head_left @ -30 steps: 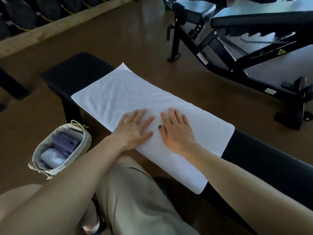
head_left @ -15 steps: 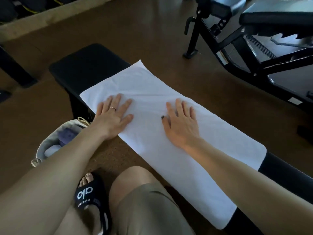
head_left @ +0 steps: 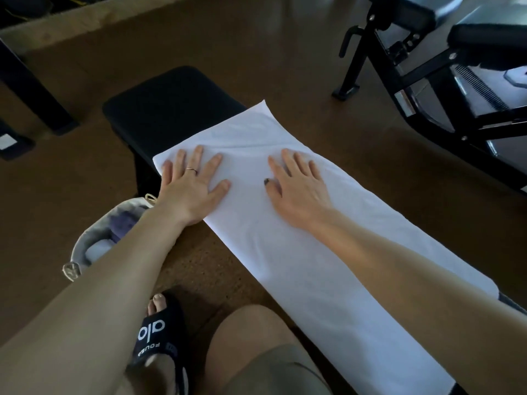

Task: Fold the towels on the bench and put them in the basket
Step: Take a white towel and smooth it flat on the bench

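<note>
I observe a white towel [head_left: 299, 252] spread flat along the black bench [head_left: 174, 109], its far corner overhanging the bench's far edge. The left hand [head_left: 191, 189] lies palm down on the towel's left end, fingers straight and splayed, holding nothing; a ring shows on one finger. The right hand [head_left: 296, 192] rests flat on the towel just beside it, fingers likewise extended, gripping nothing. The basket [head_left: 85, 246] stands on the floor below the left forearm, with folded cloth inside, partly hidden. A black slide sandal [head_left: 156, 334] is near my knee.
</note>
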`<state>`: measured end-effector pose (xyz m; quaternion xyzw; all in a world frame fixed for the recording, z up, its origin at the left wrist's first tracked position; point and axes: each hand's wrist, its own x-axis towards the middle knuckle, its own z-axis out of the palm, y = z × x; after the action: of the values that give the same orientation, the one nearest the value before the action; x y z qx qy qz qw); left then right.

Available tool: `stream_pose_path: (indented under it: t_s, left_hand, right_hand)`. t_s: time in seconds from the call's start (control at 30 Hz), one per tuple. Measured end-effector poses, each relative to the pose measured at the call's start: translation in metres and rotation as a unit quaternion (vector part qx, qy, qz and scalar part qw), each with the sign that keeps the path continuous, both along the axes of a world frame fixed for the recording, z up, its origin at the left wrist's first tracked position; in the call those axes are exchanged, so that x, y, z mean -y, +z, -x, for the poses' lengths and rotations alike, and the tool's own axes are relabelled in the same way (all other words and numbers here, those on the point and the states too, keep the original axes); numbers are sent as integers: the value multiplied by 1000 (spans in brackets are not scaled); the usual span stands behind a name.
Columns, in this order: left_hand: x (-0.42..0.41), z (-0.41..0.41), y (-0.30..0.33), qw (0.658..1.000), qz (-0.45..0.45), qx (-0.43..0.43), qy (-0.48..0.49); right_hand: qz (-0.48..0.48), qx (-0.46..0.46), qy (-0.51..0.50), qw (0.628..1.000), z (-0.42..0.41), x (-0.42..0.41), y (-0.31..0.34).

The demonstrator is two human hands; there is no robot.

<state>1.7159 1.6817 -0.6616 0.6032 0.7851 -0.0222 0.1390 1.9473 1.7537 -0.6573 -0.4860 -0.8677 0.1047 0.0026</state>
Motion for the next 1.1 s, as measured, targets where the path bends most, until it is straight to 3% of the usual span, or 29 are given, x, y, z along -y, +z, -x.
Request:
stream_pose_path:
  t_s: [0.13, 0.37, 0.57, 0.73, 0.83, 1.0, 1.1]
  left_hand:
    - [-2, -1, 1, 1000, -16, 2, 8]
    - [-4, 11, -3, 993, -58, 38, 92]
    - [-6, 13, -7, 992, -69, 39, 103]
    - [-6, 11, -5, 991, -68, 42, 110]
    - [-6, 11, -5, 991, -68, 42, 107]
    - [-6, 11, -7, 990, -69, 49, 111]
    - [-6, 13, -8, 989, -77, 51, 114]
  right_hand:
    - [-6, 1, 105, 994, 34, -19, 0]
    - [-16, 11, 10, 1000, 68, -76, -7]
    - [-17, -18, 12, 1000, 83, -96, -3]
    - [-117, -57, 50, 990, 88, -76, -13]
    - [-59, -49, 78, 994, 89, -84, -12]
    - [5, -26, 27, 999, 103, -111, -1]
    - [3, -74, -6, 997, 106, -119, 4]
